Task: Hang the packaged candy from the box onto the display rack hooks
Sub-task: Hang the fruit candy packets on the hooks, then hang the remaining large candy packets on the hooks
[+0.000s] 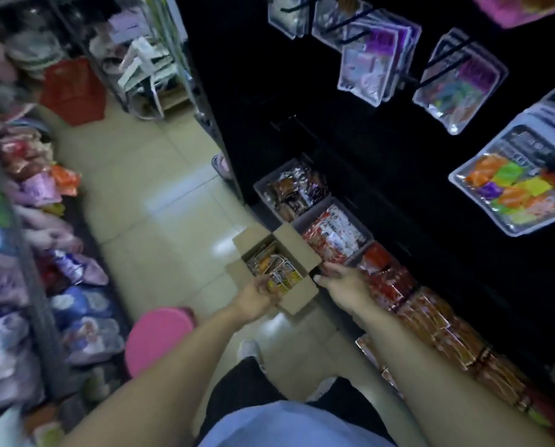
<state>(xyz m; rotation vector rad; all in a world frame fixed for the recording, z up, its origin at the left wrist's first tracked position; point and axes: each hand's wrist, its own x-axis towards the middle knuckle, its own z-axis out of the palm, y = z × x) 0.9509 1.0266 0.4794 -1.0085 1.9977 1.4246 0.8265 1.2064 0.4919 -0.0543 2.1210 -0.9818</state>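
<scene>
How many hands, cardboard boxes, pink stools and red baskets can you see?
Hands: 2, the left hand gripping candy packets, the right hand holding the box's flap
Cardboard box: 1
Pink stool: 1
Red basket: 1
Total: 5
</scene>
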